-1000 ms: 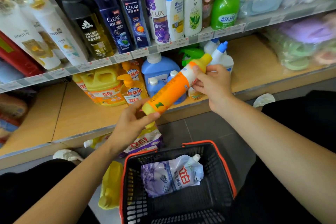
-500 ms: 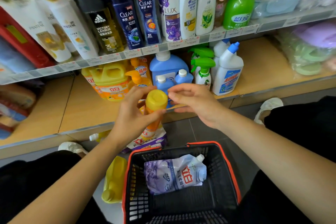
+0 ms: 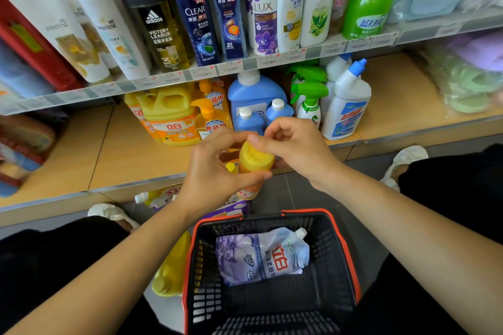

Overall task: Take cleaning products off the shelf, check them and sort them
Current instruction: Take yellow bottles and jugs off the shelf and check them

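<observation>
Shop shelving fills 12 o'clock while one orange bottle (image 3: 254,163) is checked above the basket (image 3: 351,261).

At the centre of the view the left hand (image 3: 215,171) grips the bottle's body, holding it roughly upright over the floor in front of the lower shelf (image 3: 130,155). The right hand (image 3: 296,149) pinches its yellow cap, thumb on top and a finger beneath. The basket at 6 o'clock holds one purple refill pouch (image 3: 261,255). A yellow jug (image 3: 174,266) lies on the floor at the basket's 9 o'clock, and more pouches (image 3: 160,196) lie by the shelf foot at its 11 o'clock. By my reading the sorting is early: a few items are off the shelf, this bottle is mid-check and not yet placed, and many bottles remain on the lower shelf, the white toilet cleaner (image 3: 347,106) among them.
</observation>
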Demonstrator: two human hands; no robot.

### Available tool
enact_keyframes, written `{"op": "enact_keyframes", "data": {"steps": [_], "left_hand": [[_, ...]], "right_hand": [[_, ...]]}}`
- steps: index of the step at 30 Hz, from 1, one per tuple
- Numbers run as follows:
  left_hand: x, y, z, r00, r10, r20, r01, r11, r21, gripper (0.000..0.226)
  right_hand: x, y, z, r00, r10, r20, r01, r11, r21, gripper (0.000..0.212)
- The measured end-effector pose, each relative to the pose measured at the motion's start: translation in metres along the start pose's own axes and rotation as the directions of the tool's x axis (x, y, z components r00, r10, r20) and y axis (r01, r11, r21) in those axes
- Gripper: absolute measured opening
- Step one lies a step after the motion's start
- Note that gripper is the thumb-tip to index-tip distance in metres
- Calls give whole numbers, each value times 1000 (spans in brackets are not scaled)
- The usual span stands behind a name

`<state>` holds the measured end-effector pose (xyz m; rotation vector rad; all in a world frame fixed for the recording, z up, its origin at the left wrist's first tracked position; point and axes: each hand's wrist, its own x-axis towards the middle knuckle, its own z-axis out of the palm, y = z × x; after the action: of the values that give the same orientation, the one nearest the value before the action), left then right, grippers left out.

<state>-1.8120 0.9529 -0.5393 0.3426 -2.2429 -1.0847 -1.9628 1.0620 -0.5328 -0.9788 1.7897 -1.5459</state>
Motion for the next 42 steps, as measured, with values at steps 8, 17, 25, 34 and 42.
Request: {"op": "enact_keyframes", "data": {"steps": [8, 17, 25, 34, 42], "left_hand": [[2, 4, -9, 999, -36, -20, 36, 999, -6, 61], [7, 4, -31, 968, -187, -168, 175, 981, -84, 50], [5, -3, -58, 894, -359, -270, 228, 881, -415, 43], [-21, -63, -87, 691, -668, -275, 370, 654, -660, 24], [-69, -130, -72, 728, -684, -46, 658, 716, -233, 37]], "right_hand": [[3, 2, -5, 995, 19, 101, -36, 985, 170, 11], [14, 23, -1, 956, 8, 295, -32, 996, 78, 49], [15, 70, 2, 824, 257, 504, -133, 954, -270, 55], [33, 50, 10, 977, 33, 213, -44, 998, 46, 34], [68, 18, 22, 976, -174, 133, 209, 920, -332, 18]]}}
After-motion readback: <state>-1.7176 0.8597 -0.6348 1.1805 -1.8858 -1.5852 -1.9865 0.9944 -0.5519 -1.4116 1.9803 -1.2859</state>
